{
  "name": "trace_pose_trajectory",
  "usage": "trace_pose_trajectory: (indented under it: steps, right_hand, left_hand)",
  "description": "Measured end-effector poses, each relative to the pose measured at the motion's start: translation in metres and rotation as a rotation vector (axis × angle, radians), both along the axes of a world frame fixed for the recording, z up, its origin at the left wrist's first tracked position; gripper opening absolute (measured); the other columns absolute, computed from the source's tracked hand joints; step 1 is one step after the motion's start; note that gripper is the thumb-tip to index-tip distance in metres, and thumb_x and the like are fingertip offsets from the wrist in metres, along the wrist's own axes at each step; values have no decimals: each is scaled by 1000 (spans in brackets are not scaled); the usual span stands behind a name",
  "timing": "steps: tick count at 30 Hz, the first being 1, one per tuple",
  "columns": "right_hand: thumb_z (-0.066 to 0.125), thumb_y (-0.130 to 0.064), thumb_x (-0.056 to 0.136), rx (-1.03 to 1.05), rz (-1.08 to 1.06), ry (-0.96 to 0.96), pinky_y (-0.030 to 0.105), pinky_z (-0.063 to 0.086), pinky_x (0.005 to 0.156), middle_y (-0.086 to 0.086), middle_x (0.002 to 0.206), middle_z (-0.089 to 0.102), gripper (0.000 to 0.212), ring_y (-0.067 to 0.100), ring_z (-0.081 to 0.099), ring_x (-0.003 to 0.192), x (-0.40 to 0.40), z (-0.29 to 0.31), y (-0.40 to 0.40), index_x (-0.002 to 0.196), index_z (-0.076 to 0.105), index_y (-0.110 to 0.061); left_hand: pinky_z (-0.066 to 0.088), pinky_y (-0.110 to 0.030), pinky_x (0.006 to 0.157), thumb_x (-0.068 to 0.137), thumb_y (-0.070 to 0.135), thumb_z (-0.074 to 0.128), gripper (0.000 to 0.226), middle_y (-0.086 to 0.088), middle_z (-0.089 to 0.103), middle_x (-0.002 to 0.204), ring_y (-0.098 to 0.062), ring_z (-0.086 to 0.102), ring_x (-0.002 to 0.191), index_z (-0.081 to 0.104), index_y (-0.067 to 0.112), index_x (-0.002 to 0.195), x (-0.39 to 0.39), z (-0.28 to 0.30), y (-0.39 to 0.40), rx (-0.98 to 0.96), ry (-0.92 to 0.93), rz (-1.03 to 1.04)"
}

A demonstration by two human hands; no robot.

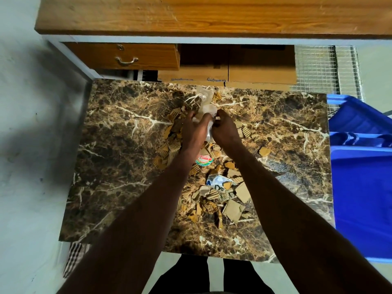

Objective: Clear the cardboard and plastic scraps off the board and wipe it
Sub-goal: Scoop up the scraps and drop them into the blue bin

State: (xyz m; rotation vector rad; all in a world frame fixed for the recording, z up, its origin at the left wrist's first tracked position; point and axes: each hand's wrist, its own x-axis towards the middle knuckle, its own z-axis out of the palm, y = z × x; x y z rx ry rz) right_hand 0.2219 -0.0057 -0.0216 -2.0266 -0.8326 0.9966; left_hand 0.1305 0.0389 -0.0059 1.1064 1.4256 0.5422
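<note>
A brown marble-patterned board [118,158] lies on the floor. Torn cardboard scraps [234,210] are strewn down its middle, with a blue-and-white printed plastic wrapper [218,180] and a red-and-green printed scrap [204,161] among them. My left hand [194,132] and my right hand [224,130] meet over the far middle of the board, both closed on a clear crumpled plastic bag [206,107] that reaches toward the far edge. Part of the bag is hidden between my hands.
A blue plastic bin [360,177] stands against the board's right edge. Beyond the far edge are cardboard boxes [244,76], a wooden drawer [125,56] under a wooden tabletop [212,15], and a wire mesh [318,68]. Bare floor lies to the left.
</note>
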Motion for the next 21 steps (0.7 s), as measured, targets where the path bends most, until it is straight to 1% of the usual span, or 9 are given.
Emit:
trace_pose_trajectory:
  steps: [2,4,7,9,11,13,15,18,21]
  right_hand:
    - [60,-1,96,1,37,-74,34,55,71,14,107,79,30,26,73,83,5,0,5,122,73,-7]
    - [66,-4,96,-2,48,-138,29,55,74,11,107,81,27,17,74,84,9,3,10,120,78,-9]
    - [76,-11,91,13,13,-158,35,64,77,6,107,82,33,16,78,90,21,4,23,124,76,-13]
    - [74,-8,93,20,5,-198,34,65,78,8,118,79,40,19,77,94,31,4,36,132,73,-13]
    - [69,-3,95,-2,29,-256,19,59,66,9,134,73,45,18,75,91,41,4,49,140,69,-11]
    - [63,2,98,-37,92,-304,3,44,50,12,141,68,45,12,70,83,50,-2,61,142,65,-7]
    - [62,2,101,-53,147,-369,-3,42,58,12,145,65,44,14,67,103,54,-9,72,145,61,-5]
    - [70,-6,100,-73,219,-420,11,53,83,9,147,61,46,21,66,123,53,-17,84,145,60,-10]
    - [75,-14,98,-142,278,-441,24,62,73,7,121,71,39,21,74,100,56,-34,85,134,63,-5]
  left_hand:
    - [59,-36,75,95,33,71,56,3,67,106,-14,68,91,55,10,144,-1,-3,4,35,23,23]
    - [61,-44,85,93,34,70,56,-5,71,116,-27,71,103,59,8,141,0,-2,9,62,54,99]
    - [60,-42,91,93,31,72,53,-13,67,128,-29,68,111,60,5,138,0,-5,19,95,102,188]
    - [59,-31,72,94,20,72,41,-10,67,117,-24,70,95,58,9,131,-3,-8,23,141,70,205]
    - [54,-25,56,95,8,68,36,1,66,119,-9,68,76,55,23,126,-8,-13,26,198,16,198]
    - [60,-27,68,96,2,61,41,12,65,128,2,67,79,62,31,126,-13,-17,27,267,16,156]
    - [60,-37,93,94,2,58,31,7,74,121,-7,72,98,76,18,114,-17,-21,29,331,36,146]
    - [59,-36,90,94,5,63,18,3,80,98,-15,75,90,80,12,94,-20,-27,30,309,31,202]
    - [61,-39,83,89,25,72,16,3,79,85,-17,75,83,79,12,84,-21,-29,30,196,-22,260]
